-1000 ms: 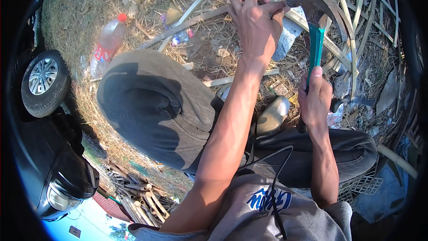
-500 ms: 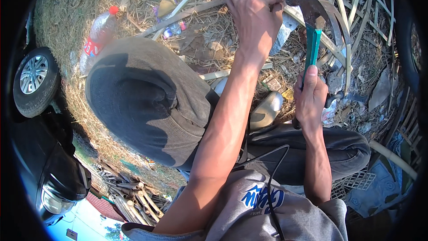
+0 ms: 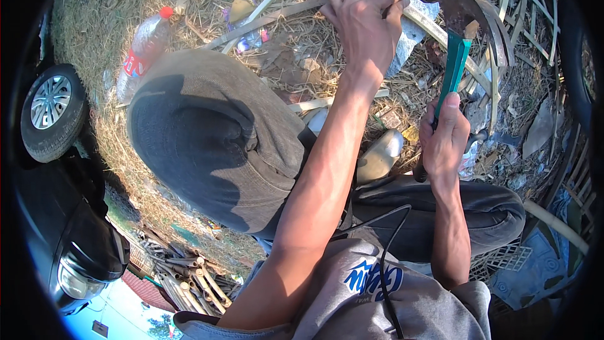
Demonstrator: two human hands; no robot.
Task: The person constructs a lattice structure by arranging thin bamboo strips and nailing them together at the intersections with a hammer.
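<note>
**Hooked tool (image 3: 455,63) sitting to the right of the left hand (image 3: 368,25), across a pale strip (image 3: 429,26)**

A black car (image 3: 69,214) is filling the far left of the view. The person is sitting low over straw-littered ground (image 3: 302,66), the bent left leg (image 3: 214,138) rising between the car and the left forearm, the right leg (image 3: 440,217) lying folded under the right one. A bundle of poles (image 3: 189,277) is lying at the lower left, and a clear bottle (image 3: 145,47) with a red cap is resting beyond the left knee.

The pale strip is lying beyond both knees, its long axis running from upper left to lower right, passing under the left hand and behind the tool's green handle. A bluish stone (image 3: 408,50) is showing just below it.

The hooked tool is standing roughly crosswise to the strip, its handle reaching up and slightly right from the right hand (image 3: 445,141), its dark blade tip pointing left toward the left fingertips, near but apart.

The right hand is clamping firmly around the handle. The left hand is the nearer one, resting on the strip with its fingers bunching together; whether they are gripping it, or pinching something small, I cannot tell.
</note>
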